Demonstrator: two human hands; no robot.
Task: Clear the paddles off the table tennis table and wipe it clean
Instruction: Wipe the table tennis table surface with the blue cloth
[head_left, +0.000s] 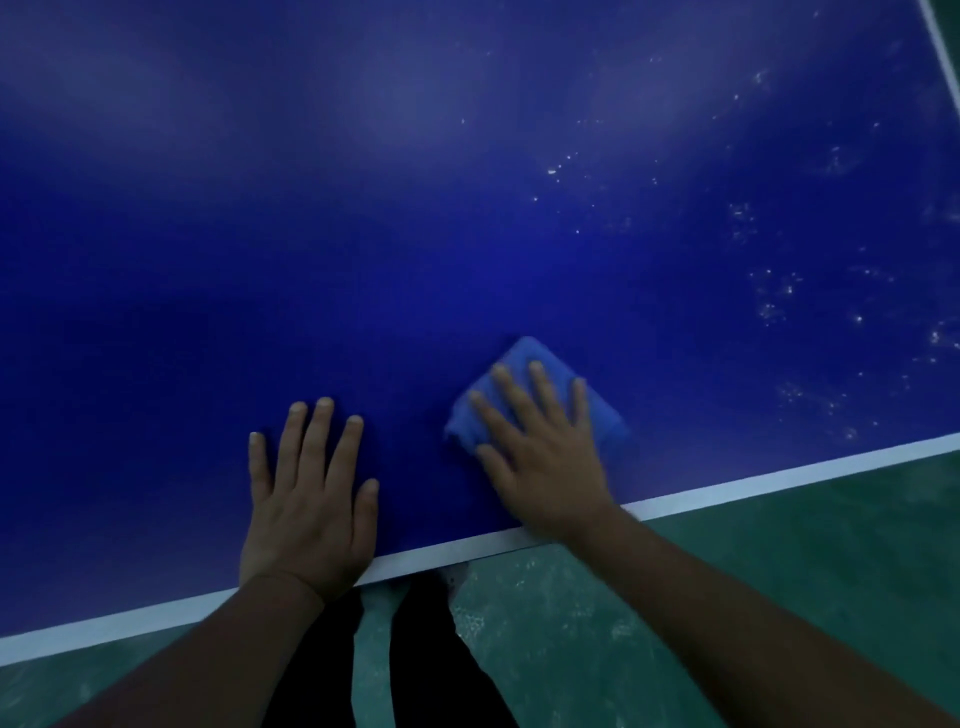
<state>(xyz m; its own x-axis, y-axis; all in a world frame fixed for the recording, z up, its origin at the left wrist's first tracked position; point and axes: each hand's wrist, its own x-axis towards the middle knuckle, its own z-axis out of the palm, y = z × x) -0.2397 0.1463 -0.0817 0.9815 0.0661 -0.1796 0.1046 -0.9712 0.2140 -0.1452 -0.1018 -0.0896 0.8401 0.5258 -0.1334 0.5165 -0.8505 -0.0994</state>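
Right hand, fingers spread, presses a folded blue cloth on the blue worktop; white specks at 2 o'clock need wiping, no paddles in sight.

Head view, steeply down, close

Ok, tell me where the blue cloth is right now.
In the head view, the blue cloth lies flat under the right hand, near the table's white edge line.

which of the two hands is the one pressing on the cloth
The right hand: its fingers lie spread flat on the folded blue cloth. The left hand rests flat on the bare table, touching no cloth.
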